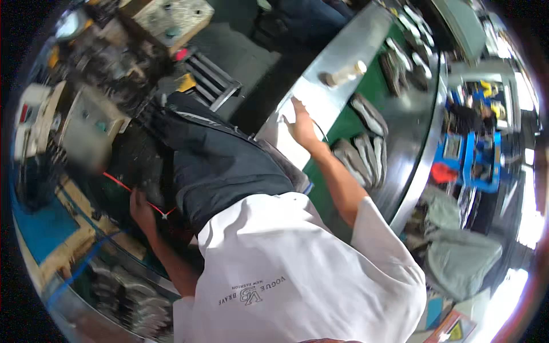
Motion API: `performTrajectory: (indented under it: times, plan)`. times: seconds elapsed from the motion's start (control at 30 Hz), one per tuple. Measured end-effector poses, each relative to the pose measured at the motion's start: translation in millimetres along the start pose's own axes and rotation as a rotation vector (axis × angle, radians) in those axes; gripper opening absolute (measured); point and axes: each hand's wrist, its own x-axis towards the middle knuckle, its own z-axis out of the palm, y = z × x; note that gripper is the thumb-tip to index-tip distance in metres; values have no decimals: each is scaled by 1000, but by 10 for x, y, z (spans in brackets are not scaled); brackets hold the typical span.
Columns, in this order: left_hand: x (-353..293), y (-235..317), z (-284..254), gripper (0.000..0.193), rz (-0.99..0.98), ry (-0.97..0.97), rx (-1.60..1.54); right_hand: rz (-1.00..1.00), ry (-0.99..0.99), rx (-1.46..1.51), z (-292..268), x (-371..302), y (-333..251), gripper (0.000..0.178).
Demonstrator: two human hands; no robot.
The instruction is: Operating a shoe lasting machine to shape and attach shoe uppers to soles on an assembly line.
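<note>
My right hand has its fingers and thumb spread over the bright metal ledge beside a green conveyor belt. Nothing shows in its grasp. Several grey shoes with pale soles lie on the belt close to my right forearm, and another shoe rests just beyond them. On the left, my left hand hangs low beside a thin red cord. Shadow hides its fingers, so I cannot tell whether they grip the cord.
A pale bottle-like container lies on the ledge. Machinery stands at the left, and a metal stool-like frame is ahead. More shoes are at lower left. Blue racks and grey-green cloth are at right.
</note>
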Motion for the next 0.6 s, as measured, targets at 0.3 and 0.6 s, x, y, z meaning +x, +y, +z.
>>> performTrajectory:
  times: [0.3,0.6]
  plan:
    - [759,2943,955,33,375,-405,-345,970,-279,-347,-2129,-2928,1529,79]
    - [270,3006,1299,29,471,-548,-197,1051,-452,-150,-1599,-3560,1333,119]
